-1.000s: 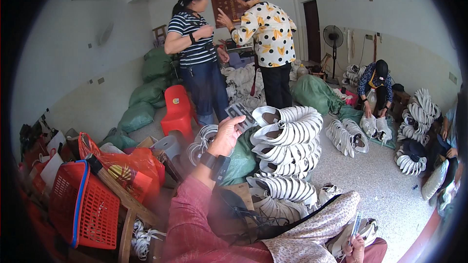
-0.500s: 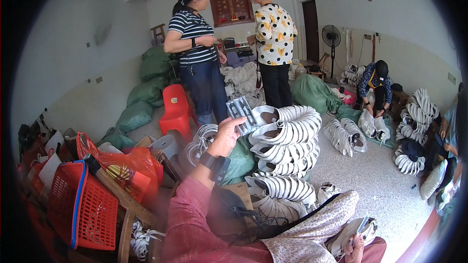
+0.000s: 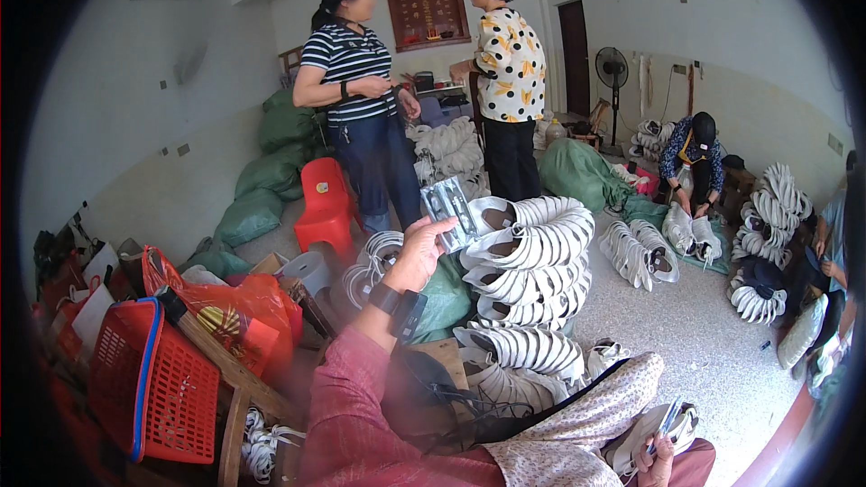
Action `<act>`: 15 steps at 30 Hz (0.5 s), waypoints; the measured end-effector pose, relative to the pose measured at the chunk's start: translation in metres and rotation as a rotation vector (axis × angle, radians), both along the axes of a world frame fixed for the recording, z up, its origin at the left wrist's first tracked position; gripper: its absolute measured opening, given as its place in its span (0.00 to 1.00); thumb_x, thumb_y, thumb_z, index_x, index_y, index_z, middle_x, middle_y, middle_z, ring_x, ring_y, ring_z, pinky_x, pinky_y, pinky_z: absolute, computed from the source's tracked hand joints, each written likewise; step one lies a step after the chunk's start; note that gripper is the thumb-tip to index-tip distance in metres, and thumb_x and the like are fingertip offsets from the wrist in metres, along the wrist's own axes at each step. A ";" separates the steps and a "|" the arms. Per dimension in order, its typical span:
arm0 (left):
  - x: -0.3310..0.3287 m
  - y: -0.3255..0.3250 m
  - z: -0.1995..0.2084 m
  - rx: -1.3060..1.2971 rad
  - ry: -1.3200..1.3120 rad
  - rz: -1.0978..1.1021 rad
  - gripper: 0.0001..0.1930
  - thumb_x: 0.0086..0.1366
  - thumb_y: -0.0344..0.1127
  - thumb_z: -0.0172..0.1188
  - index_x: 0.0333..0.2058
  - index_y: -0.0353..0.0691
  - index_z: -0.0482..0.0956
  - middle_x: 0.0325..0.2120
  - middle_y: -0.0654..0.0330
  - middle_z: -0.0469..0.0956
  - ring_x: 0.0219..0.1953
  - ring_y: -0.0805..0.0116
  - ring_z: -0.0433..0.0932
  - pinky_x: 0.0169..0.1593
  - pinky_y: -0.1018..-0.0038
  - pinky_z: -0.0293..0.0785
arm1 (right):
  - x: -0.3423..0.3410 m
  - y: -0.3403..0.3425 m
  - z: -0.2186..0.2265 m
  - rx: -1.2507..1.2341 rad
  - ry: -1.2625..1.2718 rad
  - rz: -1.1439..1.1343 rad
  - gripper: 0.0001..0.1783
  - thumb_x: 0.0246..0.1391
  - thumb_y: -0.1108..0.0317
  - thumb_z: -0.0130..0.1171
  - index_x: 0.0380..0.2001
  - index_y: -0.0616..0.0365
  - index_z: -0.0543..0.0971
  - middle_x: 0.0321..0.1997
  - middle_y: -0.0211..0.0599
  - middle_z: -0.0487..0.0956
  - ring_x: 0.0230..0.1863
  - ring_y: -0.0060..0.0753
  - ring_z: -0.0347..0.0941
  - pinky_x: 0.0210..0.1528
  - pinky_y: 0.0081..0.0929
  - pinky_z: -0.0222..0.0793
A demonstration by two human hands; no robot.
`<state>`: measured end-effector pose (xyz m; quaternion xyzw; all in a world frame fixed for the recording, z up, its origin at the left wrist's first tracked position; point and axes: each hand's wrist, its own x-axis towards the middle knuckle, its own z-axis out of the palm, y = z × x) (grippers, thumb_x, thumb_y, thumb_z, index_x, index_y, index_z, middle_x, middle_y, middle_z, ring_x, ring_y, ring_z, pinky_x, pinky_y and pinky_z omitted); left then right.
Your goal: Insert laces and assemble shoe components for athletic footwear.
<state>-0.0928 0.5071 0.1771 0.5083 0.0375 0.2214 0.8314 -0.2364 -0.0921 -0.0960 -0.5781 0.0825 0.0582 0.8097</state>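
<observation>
My left hand (image 3: 420,251) is raised in front of me, thumb and fingers closed on a clear plastic packet (image 3: 450,214) with dark, slender pieces inside. A dark band and a small black device sit on that wrist. Low on the right, my right hand (image 3: 657,462) grips a thin, pale-blue flat strip (image 3: 669,416) standing upright; its exact kind is unclear. Beside that hand, on my lap, rests a pale shoe upper (image 3: 622,455). Just past the packet rises a tall stack of white shoe uppers (image 3: 541,261), nested in curved rows.
A red plastic basket (image 3: 180,397) and a red bag (image 3: 230,307) are at my left. Beyond them stands a red chair (image 3: 325,203). Two people stand talking at the back; another bends over shoe uppers (image 3: 690,230) at right. Green sacks (image 3: 577,171) lie behind.
Both of my hands stay almost in place; the packet tilts slightly. The standing person in stripes has shifted left and turned, and the person in the dotted top has shifted an arm.
</observation>
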 end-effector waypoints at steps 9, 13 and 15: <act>0.000 0.009 0.004 0.024 -0.063 0.009 0.09 0.61 0.27 0.63 0.41 0.38 0.79 0.34 0.62 0.82 0.35 0.72 0.82 0.41 0.74 0.80 | -0.005 0.006 0.010 -0.104 -0.038 -0.016 0.20 0.66 0.61 0.49 0.57 0.58 0.71 0.48 0.33 0.74 0.49 0.30 0.70 0.49 0.25 0.69; 0.002 0.015 0.014 0.038 -0.138 0.042 0.07 0.63 0.28 0.62 0.40 0.39 0.78 0.34 0.63 0.82 0.35 0.72 0.82 0.40 0.75 0.79 | 0.004 -0.005 -0.006 0.231 0.139 -0.036 0.21 0.65 0.62 0.50 0.56 0.62 0.71 0.52 0.41 0.75 0.54 0.39 0.70 0.55 0.31 0.68; 0.000 0.018 0.015 0.016 -0.149 0.065 0.07 0.63 0.29 0.62 0.40 0.40 0.78 0.33 0.64 0.82 0.34 0.72 0.82 0.39 0.76 0.78 | -0.001 -0.012 -0.009 -0.653 -0.418 0.087 0.22 0.64 0.62 0.48 0.56 0.65 0.72 0.57 0.49 0.74 0.59 0.48 0.69 0.61 0.38 0.64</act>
